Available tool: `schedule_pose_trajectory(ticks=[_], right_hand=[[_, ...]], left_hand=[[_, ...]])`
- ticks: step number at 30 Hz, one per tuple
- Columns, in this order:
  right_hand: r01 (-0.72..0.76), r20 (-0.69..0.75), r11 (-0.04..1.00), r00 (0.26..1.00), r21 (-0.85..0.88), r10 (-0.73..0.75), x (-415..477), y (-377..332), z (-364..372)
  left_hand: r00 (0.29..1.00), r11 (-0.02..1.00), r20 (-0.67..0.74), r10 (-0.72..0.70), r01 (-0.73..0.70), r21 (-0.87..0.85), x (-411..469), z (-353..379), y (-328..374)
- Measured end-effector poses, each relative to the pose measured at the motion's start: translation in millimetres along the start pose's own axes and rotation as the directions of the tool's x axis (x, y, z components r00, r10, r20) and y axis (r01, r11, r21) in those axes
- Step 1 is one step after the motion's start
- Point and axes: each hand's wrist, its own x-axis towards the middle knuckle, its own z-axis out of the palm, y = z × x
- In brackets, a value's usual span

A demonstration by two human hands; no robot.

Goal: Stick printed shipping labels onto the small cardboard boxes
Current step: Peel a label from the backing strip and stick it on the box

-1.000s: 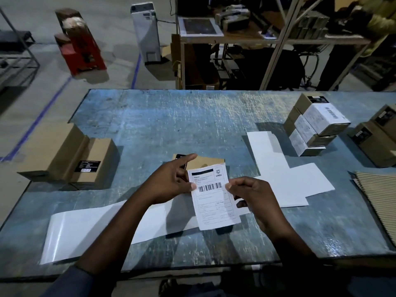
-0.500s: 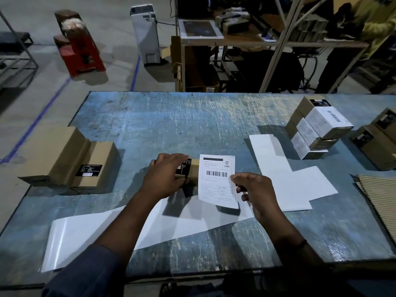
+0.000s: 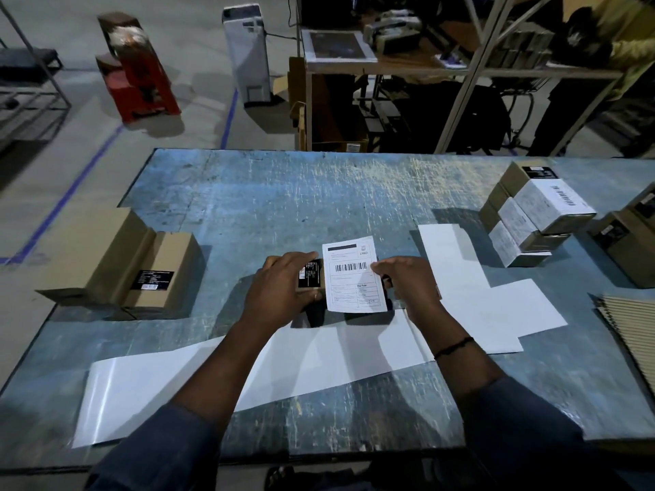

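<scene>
At the far left of the desk (image 3: 319, 193) two plain cardboard boxes (image 3: 117, 260) lie side by side, each unlabelled apart from a black sticker whose print is too small to read. A long white backing strip (image 3: 159, 395) runs across the near edge. In the middle, the left hand (image 3: 280, 295) grips the small box (image 3: 311, 279), fingers curled over its far side and thumb on the near face. A second ago that hand shared the shipping label (image 3: 354, 274); it has since let go to steady the box. The label, then held up and tilted, now lies nearly flat over the box and hides most of it. I judge it is being laid down and still needs smoothing. It shows a black bar, "CRED" at the top right, a barcode, and a bold word that may be "Pre-Paid". The right hand (image 3: 407, 285) pinches the label's right edge. Further right lie spent backing sheets (image 3: 489, 306), then a stack of labelled boxes (image 3: 535, 214) with a barcode showing
</scene>
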Motion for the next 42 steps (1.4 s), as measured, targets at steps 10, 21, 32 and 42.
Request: schedule_pose_trajectory(ticks=[10, 21, 32, 42], right_hand=[[-0.004, -0.032, 1.0, 0.999, -0.024, 0.004, 9, 4, 5], [0.002, -0.045, 0.999, 0.999, -0.038, -0.004, 12, 7, 8], [0.095, -0.066, 0.966, 0.991, -0.242, -0.114, 17, 13, 14], [0.079, -0.149, 0.81, 0.968, -0.581, -0.201, 10, 4, 25]], left_hand=[[0.999, 1.0, -0.029, 0.015, -0.015, 0.003, -5, 2, 2], [0.998, 1.0, -0.053, 0.026, -0.025, 0.011, -6, 7, 2], [1.0, 0.998, -0.023, 0.015, -0.014, 0.057, -6, 5, 3], [1.0, 0.992, 0.023, -0.018, 0.015, 0.124, -5, 0, 8]])
